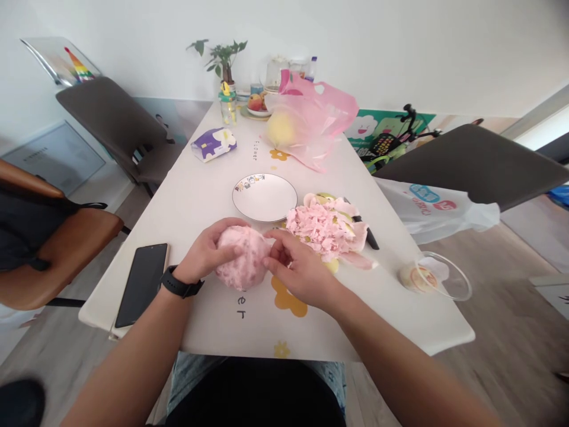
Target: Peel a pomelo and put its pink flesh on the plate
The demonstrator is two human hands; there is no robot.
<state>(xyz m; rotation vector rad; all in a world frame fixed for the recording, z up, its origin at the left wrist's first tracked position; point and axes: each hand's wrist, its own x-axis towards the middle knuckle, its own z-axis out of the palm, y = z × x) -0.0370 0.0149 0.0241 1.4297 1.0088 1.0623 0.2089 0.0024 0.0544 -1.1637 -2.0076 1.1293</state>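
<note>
A peeled pomelo (242, 260), round and pink with patches of pale pith, is held just above the near part of the table. My left hand (213, 249) wraps around its left side, thumb across the front. At the pomelo's right edge my right hand (296, 261) has its fingers curled in a pinch against the surface; any bit of pith between the fingertips is too small to make out. To the right lies a heap of pink pith scraps and peel (326, 228). A knife's black handle (371, 238) sticks out beside it. Behind the pomelo sits a white oval-looking plate (265, 198).
A phone (141, 284) lies at the left table edge, a clear plastic cup (433, 277) at the right. Farther back are a purple tissue pack (214, 145), a pink bag (315, 118) with a yellow fruit, and a potted plant (224, 59). Chairs flank the table.
</note>
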